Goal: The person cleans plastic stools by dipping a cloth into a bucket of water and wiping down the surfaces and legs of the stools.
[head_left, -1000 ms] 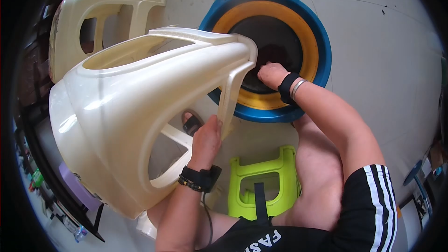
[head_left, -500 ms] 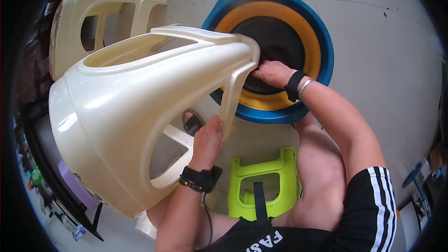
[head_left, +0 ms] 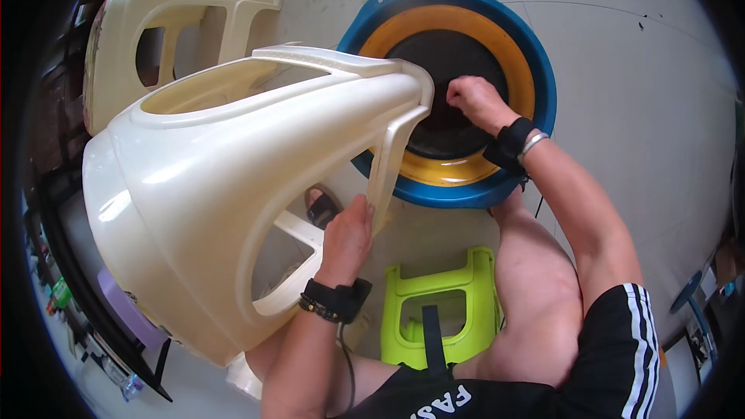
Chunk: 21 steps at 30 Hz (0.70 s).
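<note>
A large cream plastic stool (head_left: 209,178) lies tilted on its side across the left and middle of the view, one leg end over the rim of a blue and yellow basin (head_left: 543,109). My left hand (head_left: 348,240) is wrapped round the edge of the stool's lower leg. Above the basin's dark middle is my right hand (head_left: 477,101), its fingers curled together, apart from the stool; whatever they may hold is too small to make out. Dark contents in the basin are hard to tell.
Another cream stool (head_left: 116,70) lies at the upper left. A lime green stool (head_left: 477,302) stands near my legs. A sandalled foot (head_left: 320,206) shows behind the cream stool. At the lower left are a purple object (head_left: 128,310) and a dark frame.
My right hand has moved away from the stool's leg end, up and to the right over the basin. My left hand and the stool have hardly moved.
</note>
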Each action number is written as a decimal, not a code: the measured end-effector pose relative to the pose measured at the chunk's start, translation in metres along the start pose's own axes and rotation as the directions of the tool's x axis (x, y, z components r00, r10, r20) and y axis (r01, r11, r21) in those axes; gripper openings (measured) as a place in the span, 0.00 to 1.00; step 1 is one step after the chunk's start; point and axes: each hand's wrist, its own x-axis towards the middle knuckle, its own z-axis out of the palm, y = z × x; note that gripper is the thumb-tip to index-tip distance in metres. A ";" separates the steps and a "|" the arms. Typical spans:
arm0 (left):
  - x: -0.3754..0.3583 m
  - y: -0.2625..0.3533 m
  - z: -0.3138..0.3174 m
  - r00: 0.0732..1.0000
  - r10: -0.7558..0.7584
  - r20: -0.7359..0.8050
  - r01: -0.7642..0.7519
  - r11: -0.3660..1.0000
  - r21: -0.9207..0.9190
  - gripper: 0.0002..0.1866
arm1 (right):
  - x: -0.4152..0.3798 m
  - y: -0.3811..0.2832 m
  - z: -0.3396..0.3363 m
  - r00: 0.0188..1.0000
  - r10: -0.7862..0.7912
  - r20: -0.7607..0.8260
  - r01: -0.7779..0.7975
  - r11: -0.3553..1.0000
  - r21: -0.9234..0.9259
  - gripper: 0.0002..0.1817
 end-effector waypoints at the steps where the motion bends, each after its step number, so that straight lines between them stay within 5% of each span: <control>1: 0.000 0.001 -0.001 1.000 -0.007 0.007 0.007 1.000 0.005 0.08 | -0.003 0.002 -0.003 0.995 0.017 -0.099 -0.010 0.998 0.067 0.03; 4: 0.000 0.004 -0.003 0.998 -0.058 0.031 0.060 0.996 -0.059 0.08 | -0.007 -0.026 -0.021 0.940 0.340 0.034 -0.286 0.731 0.620 0.04; 8: 0.000 0.004 0.000 1.000 0.000 -0.013 0.000 1.000 -0.011 0.08 | -0.001 -0.049 -0.003 0.973 0.230 -0.015 -0.118 0.555 0.824 0.04; 10: 0.000 0.003 0.001 1.000 0.008 -0.021 -0.008 1.000 -0.018 0.08 | 0.004 -0.047 0.015 0.975 0.220 0.009 -0.169 0.722 0.671 0.04; 12: 0.001 0.002 0.002 0.999 0.016 -0.028 -0.016 1.000 -0.003 0.08 | 0.004 -0.042 0.026 0.987 0.038 -0.157 0.010 0.955 0.295 0.06; 15: 0.000 0.000 0.001 1.000 0.014 -0.020 -0.014 1.000 -0.004 0.08 | 0.003 -0.034 0.028 0.967 -0.196 -0.163 0.192 0.981 -0.036 0.08; 21: 0.002 -0.003 0.002 1.000 0.006 0.005 -0.006 1.000 -0.001 0.09 | -0.006 -0.031 0.011 0.970 -0.240 0.032 0.242 0.967 -0.084 0.13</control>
